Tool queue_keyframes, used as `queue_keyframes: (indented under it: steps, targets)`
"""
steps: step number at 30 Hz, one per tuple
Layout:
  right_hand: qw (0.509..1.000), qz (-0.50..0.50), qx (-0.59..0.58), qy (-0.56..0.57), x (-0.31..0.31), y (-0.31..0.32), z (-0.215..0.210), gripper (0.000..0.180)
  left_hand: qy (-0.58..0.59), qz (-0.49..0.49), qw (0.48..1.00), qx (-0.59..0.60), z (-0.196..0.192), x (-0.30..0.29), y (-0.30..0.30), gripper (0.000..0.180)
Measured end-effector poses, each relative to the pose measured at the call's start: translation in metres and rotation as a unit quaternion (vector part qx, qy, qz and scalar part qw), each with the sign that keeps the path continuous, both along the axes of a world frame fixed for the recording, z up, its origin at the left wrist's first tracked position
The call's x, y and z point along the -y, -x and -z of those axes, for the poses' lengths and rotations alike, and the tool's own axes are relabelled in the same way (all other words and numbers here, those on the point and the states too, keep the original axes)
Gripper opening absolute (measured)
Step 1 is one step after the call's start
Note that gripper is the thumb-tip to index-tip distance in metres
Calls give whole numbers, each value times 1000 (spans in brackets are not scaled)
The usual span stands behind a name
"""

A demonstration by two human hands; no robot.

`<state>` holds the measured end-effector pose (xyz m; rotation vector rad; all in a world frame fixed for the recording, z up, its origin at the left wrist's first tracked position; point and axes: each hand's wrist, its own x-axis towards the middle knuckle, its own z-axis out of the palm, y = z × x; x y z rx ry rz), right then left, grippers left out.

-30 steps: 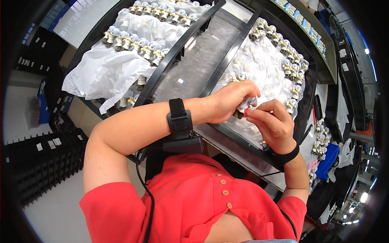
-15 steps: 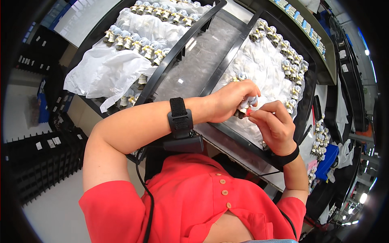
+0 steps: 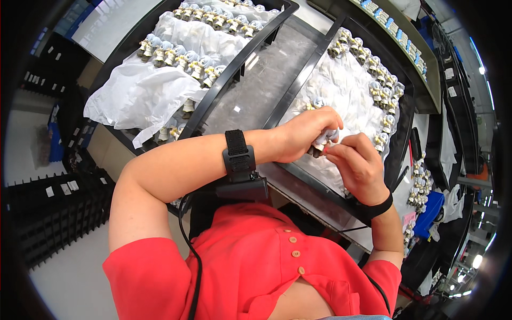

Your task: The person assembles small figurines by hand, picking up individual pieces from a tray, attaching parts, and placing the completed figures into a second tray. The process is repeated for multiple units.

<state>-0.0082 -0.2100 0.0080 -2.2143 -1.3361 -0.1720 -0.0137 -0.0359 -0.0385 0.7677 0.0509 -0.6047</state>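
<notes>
My left hand (image 3: 312, 130) is closed around a small figurine (image 3: 323, 140) with a pale blue-grey top, white body and dark base. It is held tilted above the right-hand black tray (image 3: 301, 176). My right hand (image 3: 358, 165) meets the figurine's lower side with thumb and fingertips pinched together. A small reddish spot shows at those fingertips, too small and covered to name. Beneath both hands, white crumpled sheeting (image 3: 341, 80) lines the tray. Similar figurines (image 3: 381, 93) stand in rows along its far and right edges, and another figurine (image 3: 316, 102) lies just beyond my left hand.
Another black tray (image 3: 213, 96) at the left holds rows of figurines (image 3: 184, 57) on white sheets. Beyond the right tray is an olive bin (image 3: 426, 88) with blue-and-white pieces. More figurines (image 3: 420, 184) and a blue box (image 3: 430, 214) are at the right. Black racks (image 3: 58, 213) stand lower left.
My right fingertips have shifted slightly toward the left against the figurine, and the red spot there shows less. My left hand keeps its hold almost unmoved.
</notes>
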Motion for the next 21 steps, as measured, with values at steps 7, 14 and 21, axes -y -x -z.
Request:
queue_keyframes:
  steps: [7, 14, 21]
  targets:
    - [998, -10, 43, -48, -2, 2, 2, 23, -6, -1, 1000, 11, -3, 0, 1, 15]
    - [1000, -12, 2, -26, -10, 2, 8, 21, -8, 5, 1000, 3, -2, 0, 2, 16]
    - [999, -29, 9, -14, -6, 1, 6, 22, -8, 29, 1000, -4, -3, 1, 2, 17]
